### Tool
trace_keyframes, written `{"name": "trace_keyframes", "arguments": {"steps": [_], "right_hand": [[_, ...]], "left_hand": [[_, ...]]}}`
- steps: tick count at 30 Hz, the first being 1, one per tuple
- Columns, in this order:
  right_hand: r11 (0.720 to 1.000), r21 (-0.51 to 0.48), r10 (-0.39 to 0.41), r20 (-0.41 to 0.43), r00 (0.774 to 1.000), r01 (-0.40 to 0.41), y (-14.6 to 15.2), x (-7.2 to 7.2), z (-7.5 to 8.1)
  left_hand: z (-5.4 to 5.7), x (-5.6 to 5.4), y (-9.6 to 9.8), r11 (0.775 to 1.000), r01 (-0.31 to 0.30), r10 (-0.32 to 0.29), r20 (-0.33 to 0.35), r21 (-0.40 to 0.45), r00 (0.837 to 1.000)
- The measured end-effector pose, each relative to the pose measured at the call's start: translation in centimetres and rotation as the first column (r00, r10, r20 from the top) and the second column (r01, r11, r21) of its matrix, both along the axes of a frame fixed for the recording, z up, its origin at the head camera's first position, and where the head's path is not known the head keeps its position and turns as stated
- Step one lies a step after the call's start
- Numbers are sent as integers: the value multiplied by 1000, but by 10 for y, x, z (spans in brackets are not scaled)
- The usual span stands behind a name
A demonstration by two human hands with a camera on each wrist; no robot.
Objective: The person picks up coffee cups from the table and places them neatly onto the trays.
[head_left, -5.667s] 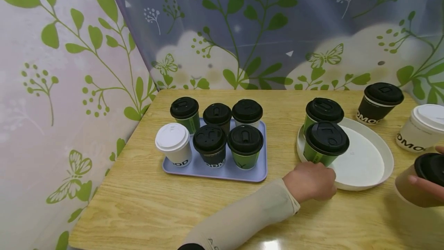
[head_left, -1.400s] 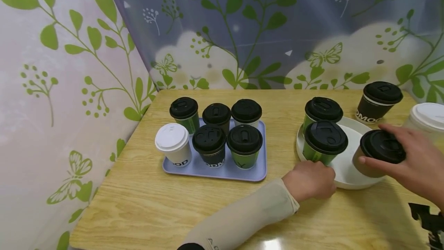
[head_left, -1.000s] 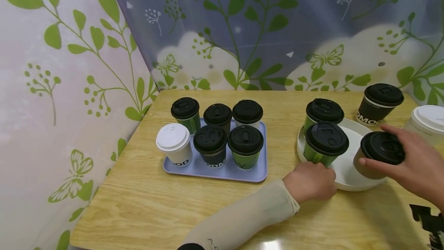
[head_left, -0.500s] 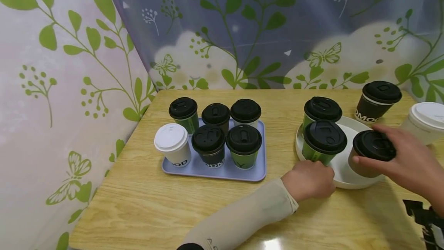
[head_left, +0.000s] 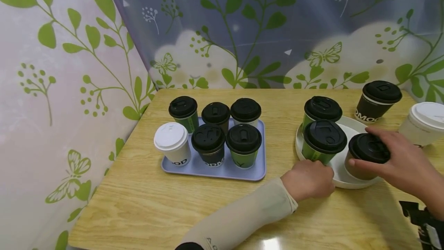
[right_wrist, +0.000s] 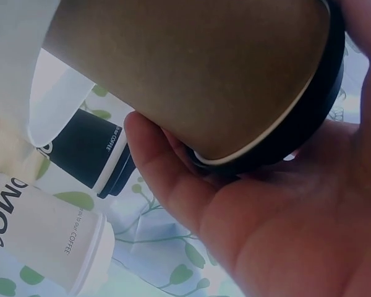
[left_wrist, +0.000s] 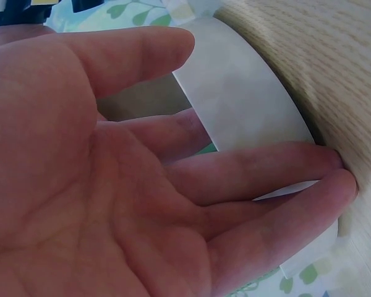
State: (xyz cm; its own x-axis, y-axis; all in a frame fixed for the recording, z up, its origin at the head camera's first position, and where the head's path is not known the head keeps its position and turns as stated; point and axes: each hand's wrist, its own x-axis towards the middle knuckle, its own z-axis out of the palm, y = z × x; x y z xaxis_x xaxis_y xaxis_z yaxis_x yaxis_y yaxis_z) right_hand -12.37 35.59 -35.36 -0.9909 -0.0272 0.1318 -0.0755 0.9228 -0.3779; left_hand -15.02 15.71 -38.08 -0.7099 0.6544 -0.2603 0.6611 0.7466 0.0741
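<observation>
My right hand [head_left: 404, 161] grips a brown paper coffee cup [right_wrist: 191, 68] by its black lid [head_left: 369, 147], thumb on the near side and fingers round the far side. The cup stands upright at the right part of a round white tray [head_left: 350, 182], overlapping it in the head view. My left hand [head_left: 308, 180] holds the tray's near rim; in the left wrist view its fingers [left_wrist: 266, 173] lie across the white wall, one reaching behind it. Two green cups with black lids, the nearer [head_left: 322, 142] and farther one [head_left: 320, 111], sit on the tray's left side.
A lilac rectangular tray [head_left: 215, 173] on the left bears several lidded cups, including a white one [head_left: 172, 144] and a green one [head_left: 244, 146]. Right of the round tray stand a black cup [head_left: 376, 101] and a white cup [head_left: 424, 122]. A patterned curtain [head_left: 243, 30] backs the table.
My right hand has carried the brown cup leftward from beside the round tray to over its right part, shifting slightly left most recently. My left hand has stayed at the rim.
</observation>
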Motion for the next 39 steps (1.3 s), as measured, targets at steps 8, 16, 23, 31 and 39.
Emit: {"name": "trace_keyframes", "arguments": {"steps": [8, 16, 23, 31, 39], "right_hand": [[1000, -8, 5, 33, 999, -5, -1, -2, -2], [998, -24, 55, 7, 998, -55, -6, -3, -2], [997, -38, 61, -6, 998, -62, -8, -1, -4], [997, -37, 72, -20, 997, -73, -8, 1, -4], [996, -46, 77, -28, 997, -78, -4, 1, -12]], "left_hand": [[1, -2, -3, 1000, 14, -14, 6, 11, 1000], [2, -4, -4, 1000, 1, -1, 16, -2, 1000], [2, -4, -2, 1000, 5, -5, 22, 4, 1000], [1, -2, -1, 1000, 2, -2, 22, 4, 1000], [-1, -2, 2, 1000, -3, 4, 41, -11, 999]]}}
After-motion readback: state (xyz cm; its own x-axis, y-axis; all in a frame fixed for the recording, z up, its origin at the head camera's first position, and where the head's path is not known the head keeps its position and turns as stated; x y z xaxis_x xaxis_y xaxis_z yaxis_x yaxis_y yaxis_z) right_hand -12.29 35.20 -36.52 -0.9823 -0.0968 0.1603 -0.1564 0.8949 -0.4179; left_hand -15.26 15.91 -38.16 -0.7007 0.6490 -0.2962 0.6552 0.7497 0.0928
